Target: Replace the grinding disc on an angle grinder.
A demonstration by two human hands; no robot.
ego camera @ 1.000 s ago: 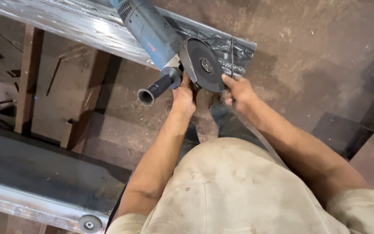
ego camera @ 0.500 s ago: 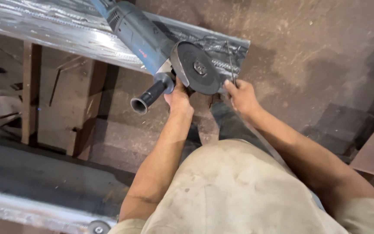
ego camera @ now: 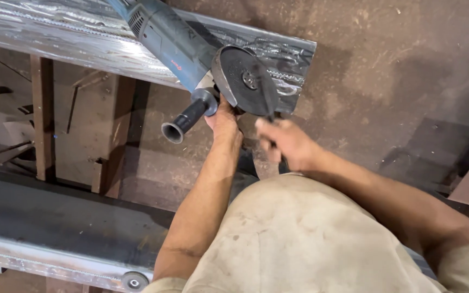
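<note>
One blue angle grinder [ego camera: 166,38] lies tilted across a long shiny steel beam [ego camera: 55,35], its dark grinding disc [ego camera: 242,78] facing up at the beam's right end and its black side handle [ego camera: 185,116] jutting down toward the brown dirt floor [ego camera: 397,70]. Just under the disc, the left hand [ego camera: 225,120] presses against the grinder head by the handle's base, how tightly cannot be told, while the right hand [ego camera: 283,144], blurred, is closed around a thin dark tool [ego camera: 267,92] whose tip lies over the disc; a second steel beam [ego camera: 55,244] runs along the lower left
</note>
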